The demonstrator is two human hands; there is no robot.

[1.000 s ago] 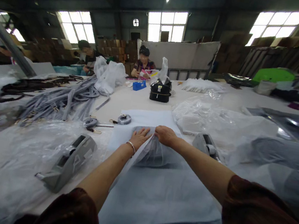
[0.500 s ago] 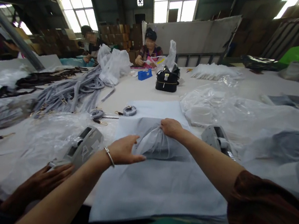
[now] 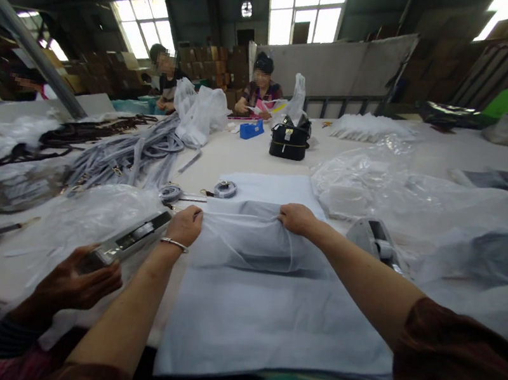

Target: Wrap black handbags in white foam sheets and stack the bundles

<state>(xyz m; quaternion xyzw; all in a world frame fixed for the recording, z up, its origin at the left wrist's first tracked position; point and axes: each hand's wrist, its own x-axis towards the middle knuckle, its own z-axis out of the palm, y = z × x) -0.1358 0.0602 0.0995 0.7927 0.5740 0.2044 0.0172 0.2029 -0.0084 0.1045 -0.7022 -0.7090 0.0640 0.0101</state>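
Observation:
Both my hands hold a thin, see-through white bag (image 3: 246, 237) by its top edge, stretched between them. My left hand (image 3: 185, 225), with a bracelet at the wrist, is closed on the bag's left corner. On the far side, my right hand (image 3: 296, 218) pinches the edge farther right. A dark grey item shows through the bag; its shape is partly hidden. Beneath lies a stack of pale bluish-white sheets (image 3: 280, 329). Two coiled grey straps (image 3: 225, 190) rest beyond my left hand.
A co-worker's hand (image 3: 75, 284) grips a grey tape dispenser (image 3: 130, 241) close to my left forearm. Another dispenser (image 3: 378, 242) stands right. Farther back are a black bag (image 3: 289, 140), a blue dispenser (image 3: 251, 128), grey straps (image 3: 128, 157) and clear plastic (image 3: 371, 183). Two people sit across the table.
My left hand was open beside the bag; it has moved left and closed on the edge. The gathered bag is now stretched wide. The co-worker's hand has lifted and tilted the grey dispenser.

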